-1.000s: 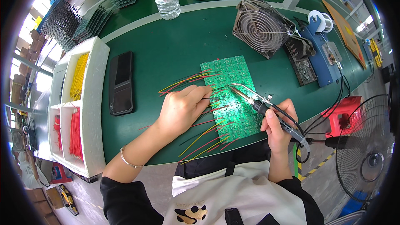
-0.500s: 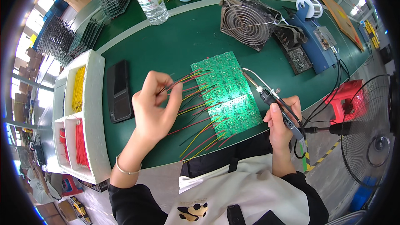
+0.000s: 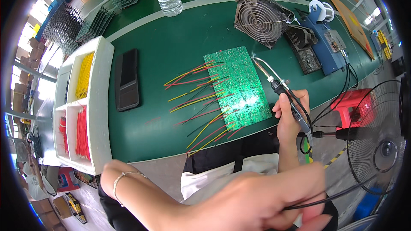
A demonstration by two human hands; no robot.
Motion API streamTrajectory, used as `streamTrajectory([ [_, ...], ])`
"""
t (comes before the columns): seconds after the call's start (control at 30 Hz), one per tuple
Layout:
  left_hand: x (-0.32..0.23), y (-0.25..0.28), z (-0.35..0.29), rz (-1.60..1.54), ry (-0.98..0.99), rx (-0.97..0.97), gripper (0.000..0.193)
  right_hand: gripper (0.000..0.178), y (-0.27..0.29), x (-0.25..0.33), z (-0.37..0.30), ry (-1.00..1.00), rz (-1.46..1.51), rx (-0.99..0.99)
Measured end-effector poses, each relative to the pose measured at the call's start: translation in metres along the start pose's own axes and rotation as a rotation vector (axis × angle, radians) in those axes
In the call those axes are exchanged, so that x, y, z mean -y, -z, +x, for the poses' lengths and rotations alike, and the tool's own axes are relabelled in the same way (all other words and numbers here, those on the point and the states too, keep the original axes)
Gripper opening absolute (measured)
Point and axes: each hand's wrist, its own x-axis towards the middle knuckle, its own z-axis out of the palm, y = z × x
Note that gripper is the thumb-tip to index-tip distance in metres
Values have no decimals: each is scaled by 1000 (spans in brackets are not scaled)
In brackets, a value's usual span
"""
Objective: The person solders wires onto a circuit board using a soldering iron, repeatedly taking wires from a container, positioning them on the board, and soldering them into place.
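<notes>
Blur softens the left hand (image 3: 267, 199), which partly hides its dark wire (image 3: 332, 198).

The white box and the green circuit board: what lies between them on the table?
In the head view, a flat black case lies beside the white box; nearer the circuit board, red, yellow and black wires trail leftward.

Left hand (image 3: 261, 196) blurred, low, extended rightward, fingers (image 3: 295, 186) bent, right hand (image 3: 290, 113) farther forward, fingers curled
</notes>
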Motion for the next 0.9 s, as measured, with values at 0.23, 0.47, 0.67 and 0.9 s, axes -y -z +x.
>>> streamTrajectory([
  [0.23,-21,-23,13,249,-77,-48,13,16,-2,3,1,16,-5,-25],
  [0.47,-13,-41,18,636,-356,-246,9,15,-1,1,-6,11,44,-63],
  [0.67,-8,-42,24,725,-407,-263,14,15,-10,1,-6,3,-12,-28],
  [0.9,1,-62,42,823,-147,-296,14,14,0,4,-2,49,-52,-69],
])
